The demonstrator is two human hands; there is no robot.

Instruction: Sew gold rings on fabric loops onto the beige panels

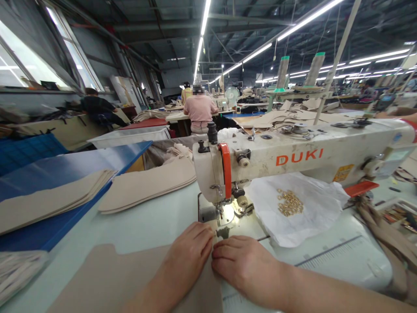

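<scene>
A flat beige fabric panel (143,265) lies on the pale table in front of a white DUKI sewing machine (254,161). My left hand (192,248) rests on it with fingers curled together, gripping near its right-hand edge. Close beside it, my right hand (244,263) has its fingers bunched on the same edge, thumb hidden. Both hands are just on the near side of the lit needle and presser foot (226,213). Whatever the fingertips cover at the edge is hidden.
Stacked beige panels (153,180) sit at the left behind the table, with another stack (58,195) on a blue surface. Small gold-coloured metal pieces (289,203) lie on a white sheet (270,226) under the machine arm. A person in pink (200,108) sits farther back.
</scene>
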